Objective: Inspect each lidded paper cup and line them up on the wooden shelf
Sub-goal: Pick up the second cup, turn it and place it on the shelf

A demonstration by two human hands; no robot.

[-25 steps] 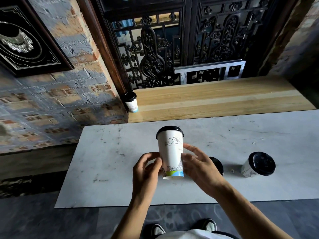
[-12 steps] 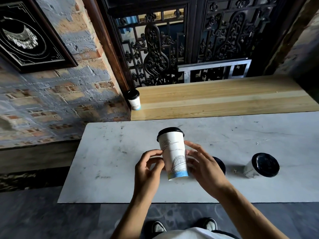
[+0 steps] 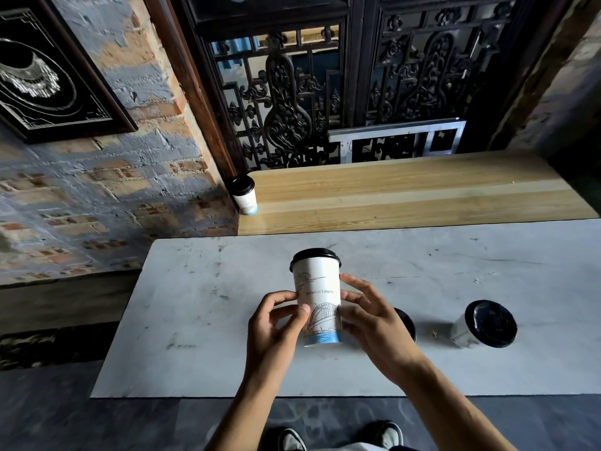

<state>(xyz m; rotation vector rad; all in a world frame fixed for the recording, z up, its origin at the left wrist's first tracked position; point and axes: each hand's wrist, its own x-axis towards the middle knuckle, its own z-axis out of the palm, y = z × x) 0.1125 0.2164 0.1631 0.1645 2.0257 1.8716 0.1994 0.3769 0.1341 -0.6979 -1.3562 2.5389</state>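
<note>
A white paper cup (image 3: pixel 317 288) with a black lid and line drawings is held upright above the grey marble table (image 3: pixel 195 320). My left hand (image 3: pixel 276 327) grips its lower left side and my right hand (image 3: pixel 370 323) its lower right side. A second lidded cup (image 3: pixel 406 323) stands on the table, mostly hidden behind my right hand. A third lidded cup (image 3: pixel 484 323) stands further right. One more lidded cup (image 3: pixel 244 195) stands at the left end of the wooden shelf (image 3: pixel 406 193) behind the table.
A brick wall (image 3: pixel 97 196) with a dark framed picture (image 3: pixel 42 73) is on the left. Behind the shelf stand a carved dark wooden screen (image 3: pixel 325 92) and a metal frame (image 3: pixel 396 138). My shoes (image 3: pixel 383 434) show below the table's near edge.
The cup has been turned between my hands, so a bridge drawing and lettering now face me. It stays at about the same spot above the table.
</note>
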